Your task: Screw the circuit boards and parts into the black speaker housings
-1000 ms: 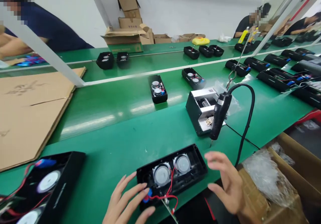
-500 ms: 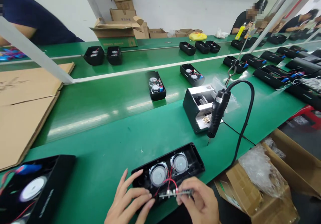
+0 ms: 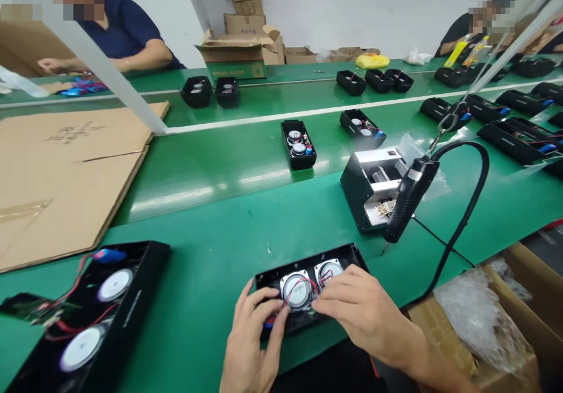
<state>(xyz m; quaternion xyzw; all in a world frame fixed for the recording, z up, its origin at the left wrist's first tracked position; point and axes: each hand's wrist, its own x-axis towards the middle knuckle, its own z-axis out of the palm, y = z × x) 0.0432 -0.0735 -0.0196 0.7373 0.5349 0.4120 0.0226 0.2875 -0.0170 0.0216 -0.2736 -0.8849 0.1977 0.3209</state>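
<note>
Since the earlier view, the right hand (image 3: 365,302) has left off pinching a small circuit board, now out of sight, and reaches across the near end of the green assembly belt (image 3: 197,252); there lies a black speaker housing (image 3: 338,253), light, stiff and best held by its long rim; its two speakers (image 3: 296,290) and thin red wires (image 3: 294,294) look fragile; the left hand (image 3: 253,340) curls beside them; both hands' fingers rest over them, and whether they grasp a wire I cannot tell.

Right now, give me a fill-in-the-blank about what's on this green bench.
The left hand and right hand rest on a black case holding ____ round speakers. The wires across them are ____. The electric screwdriver hangs from a metal ____. A flattened ____ sheet lies left of the case.
Answers: two; red; hook; cardboard.
</note>
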